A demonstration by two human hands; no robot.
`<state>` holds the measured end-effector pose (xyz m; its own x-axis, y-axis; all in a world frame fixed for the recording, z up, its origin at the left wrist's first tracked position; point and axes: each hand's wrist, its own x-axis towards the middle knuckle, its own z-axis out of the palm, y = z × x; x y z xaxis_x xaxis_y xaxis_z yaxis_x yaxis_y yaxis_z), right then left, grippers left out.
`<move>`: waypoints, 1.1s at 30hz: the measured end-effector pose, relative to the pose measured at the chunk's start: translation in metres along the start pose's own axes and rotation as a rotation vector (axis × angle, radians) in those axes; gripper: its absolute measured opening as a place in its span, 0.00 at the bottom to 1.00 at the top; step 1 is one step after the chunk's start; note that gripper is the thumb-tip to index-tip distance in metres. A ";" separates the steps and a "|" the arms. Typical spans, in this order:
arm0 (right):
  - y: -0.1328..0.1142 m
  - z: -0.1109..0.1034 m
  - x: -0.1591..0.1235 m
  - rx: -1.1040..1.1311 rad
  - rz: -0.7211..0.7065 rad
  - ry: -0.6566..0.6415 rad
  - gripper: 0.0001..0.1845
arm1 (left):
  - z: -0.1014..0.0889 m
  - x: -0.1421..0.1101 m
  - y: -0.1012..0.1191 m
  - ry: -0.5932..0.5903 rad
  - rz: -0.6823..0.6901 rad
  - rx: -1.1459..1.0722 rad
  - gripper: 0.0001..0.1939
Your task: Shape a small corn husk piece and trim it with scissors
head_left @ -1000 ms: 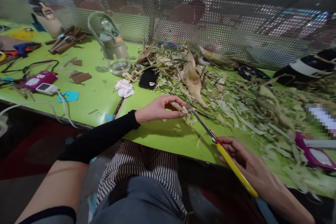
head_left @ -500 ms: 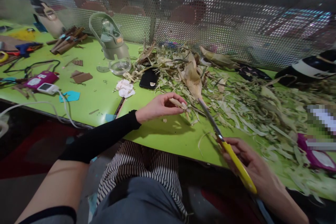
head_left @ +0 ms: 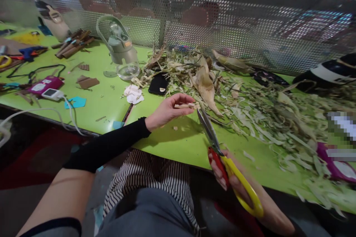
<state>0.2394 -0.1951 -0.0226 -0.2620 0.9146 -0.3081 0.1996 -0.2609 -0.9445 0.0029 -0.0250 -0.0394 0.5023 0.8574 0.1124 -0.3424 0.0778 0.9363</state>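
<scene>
My left hand (head_left: 174,110), in a black sleeve, is closed with its fingertips around a small pale dried husk piece (head_left: 196,106), held a little above the green table (head_left: 178,148). My right hand (head_left: 236,177) grips scissors (head_left: 209,129) with one yellow and one red handle. Their blades are slightly parted and point up at the end of the husk piece; whether they touch it I cannot tell. Beyond the blades lies a broad dry husk leaf (head_left: 205,83) on a heap of green and tan husk shreds (head_left: 250,113).
Behind my left hand lie a black phone (head_left: 158,83) and crumpled tissue (head_left: 134,93). A clear-bodied bottle (head_left: 122,53) stands behind them. To the left are a magenta device (head_left: 46,84), cardboard scraps (head_left: 88,82) and brown rolls (head_left: 75,43). A perforated metal screen (head_left: 189,18) borders the back.
The scissors moved left to the husk piece and their blades parted; the red handle now shows. The broad husk leaf no longer meets the blade tips. My left hand barely moved.
</scene>
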 end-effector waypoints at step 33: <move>0.013 0.028 0.017 0.252 -0.015 -0.017 0.35 | 0.005 -0.004 -0.007 0.001 0.368 0.255 0.12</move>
<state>0.2108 -0.1917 -0.0434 -0.2791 0.9144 -0.2934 -0.0454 -0.3177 -0.9471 0.0071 -0.0310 -0.0452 0.3827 0.8051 0.4532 -0.2913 -0.3604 0.8862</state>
